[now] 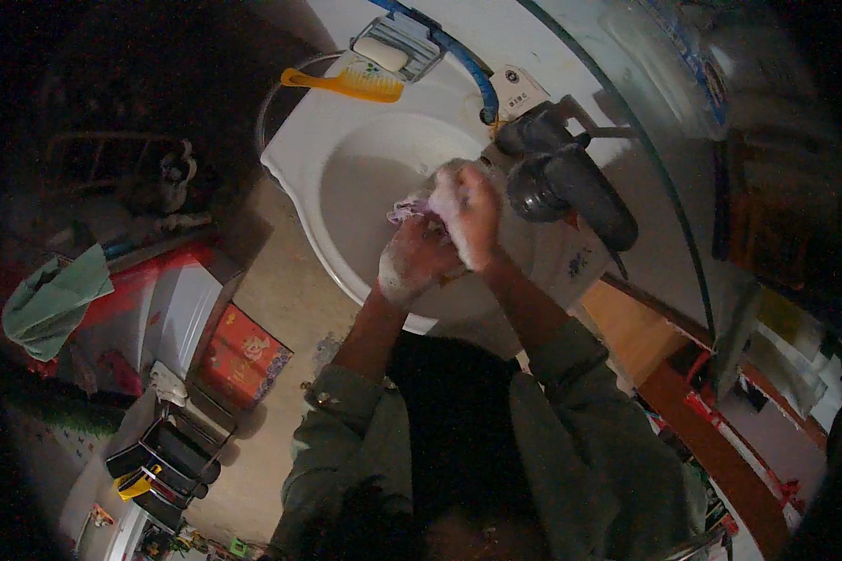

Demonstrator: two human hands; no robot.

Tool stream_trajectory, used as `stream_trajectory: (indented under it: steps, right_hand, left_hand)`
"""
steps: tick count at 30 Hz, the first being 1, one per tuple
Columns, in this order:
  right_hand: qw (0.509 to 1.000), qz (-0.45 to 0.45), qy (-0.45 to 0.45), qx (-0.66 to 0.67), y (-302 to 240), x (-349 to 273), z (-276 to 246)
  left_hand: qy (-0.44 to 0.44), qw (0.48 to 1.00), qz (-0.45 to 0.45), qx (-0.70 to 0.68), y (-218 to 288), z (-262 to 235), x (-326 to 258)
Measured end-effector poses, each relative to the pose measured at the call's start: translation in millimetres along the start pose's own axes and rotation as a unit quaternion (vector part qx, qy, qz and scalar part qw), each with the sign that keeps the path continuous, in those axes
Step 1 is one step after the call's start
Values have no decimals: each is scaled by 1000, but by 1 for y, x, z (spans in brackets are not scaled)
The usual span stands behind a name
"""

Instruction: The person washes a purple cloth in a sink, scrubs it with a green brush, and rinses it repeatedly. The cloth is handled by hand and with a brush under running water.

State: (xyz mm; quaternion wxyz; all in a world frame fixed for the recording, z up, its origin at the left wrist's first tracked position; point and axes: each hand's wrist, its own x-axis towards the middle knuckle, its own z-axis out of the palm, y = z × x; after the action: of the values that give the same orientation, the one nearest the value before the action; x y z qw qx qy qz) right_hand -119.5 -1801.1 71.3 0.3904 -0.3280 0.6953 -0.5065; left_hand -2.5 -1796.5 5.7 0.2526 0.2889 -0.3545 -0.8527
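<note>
Both my hands are together over the white washbasin, wet with soap suds. A small crumpled pale purple cloth is pinched between them, and its loose end sticks out on the left. Lower down, my left hand is closed round the cloth, with foam along its outer side. My right hand presses against it from above, its fingers curled and thickly lathered. Most of the cloth is hidden inside the hands.
A black faucet juts over the basin's right side. On the far rim lie a yellow comb and a soap dish holding a white soap bar. A glass shelf edge curves at right. A red box stands on the left floor.
</note>
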Motion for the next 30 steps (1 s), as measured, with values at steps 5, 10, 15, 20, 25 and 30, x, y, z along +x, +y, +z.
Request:
stream_trajectory:
  steps: [5,10,15,20,25,30]
  right_hand:
    - [942,-231,-120,-213,4,-82,27]
    - [868,-327,-83,-363,29,-41,21]
    - [998,49,-45,16,24,1,7]
    - [943,-245,-44,-220,36,-80,34]
    - [979,-50,-38,-193,86,-22,7]
    - [934,66,-350,12,71,44,-33]
  left_hand:
    - [-5,903,-103,-418,1,-6,-19]
    - [65,990,-13,-123,-24,-13,-21]
    - [15,988,-48,148,-32,-14,-23]
    - [48,944,-44,-324,-25,-11,-24]
    - [75,993,84,34,-28,-21,-19]
    - [20,992,-39,116,-23,-28,-19]
